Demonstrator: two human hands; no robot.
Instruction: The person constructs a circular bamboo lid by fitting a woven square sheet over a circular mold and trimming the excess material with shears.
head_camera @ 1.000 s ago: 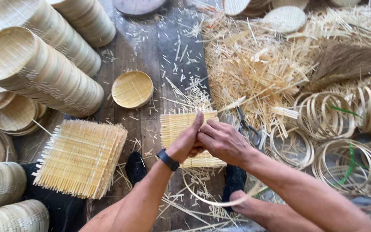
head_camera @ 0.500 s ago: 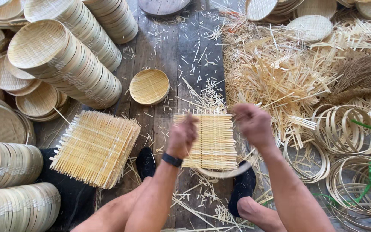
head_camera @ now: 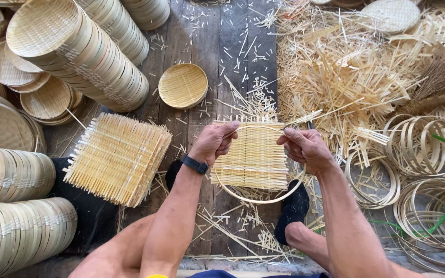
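A square woven bamboo mat lies flat between my hands above the plank floor, with a thin round bamboo hoop laid around it. My left hand grips the hoop and the mat's left edge; a dark watch band is on that wrist. My right hand grips the hoop at the mat's right edge. Both hands are closed on the rim. My feet in black socks rest under the mat.
A pile of square woven mats lies to the left. Long stacks of finished round baskets lie at left and top left. One small round basket sits ahead. Loose bamboo strips and hoops cover the right side.
My hands, together at the mat's near edge a second ago, have spread to its two sides. The hoop now circles the mat, held out flat.
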